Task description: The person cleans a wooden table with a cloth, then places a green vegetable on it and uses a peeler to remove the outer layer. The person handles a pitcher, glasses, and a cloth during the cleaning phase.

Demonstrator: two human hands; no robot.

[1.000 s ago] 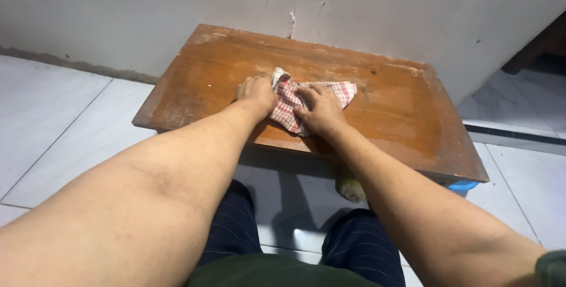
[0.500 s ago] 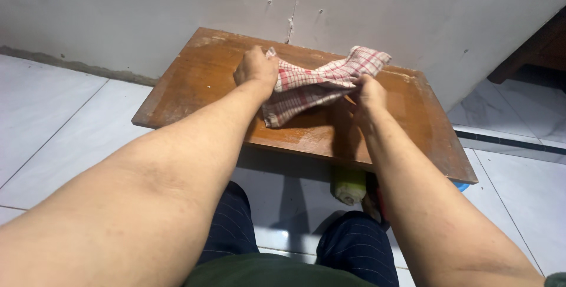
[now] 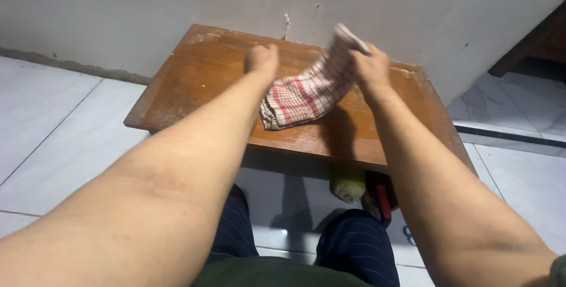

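Pale green cylindrical object (image 3: 348, 184) sat on the floor under the low brown wooden table (image 3: 194, 80). Red-and-white checked cloth (image 3: 306, 89) draped onto the tabletop, right hand (image 3: 370, 66) pinching its raised end. Left hand (image 3: 262, 60) beside it, apparently fisted, grip unclear.

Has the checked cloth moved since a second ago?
Yes. The checked cloth was bunched flat on the wooden table; now the right hand lifts it toward the wall.
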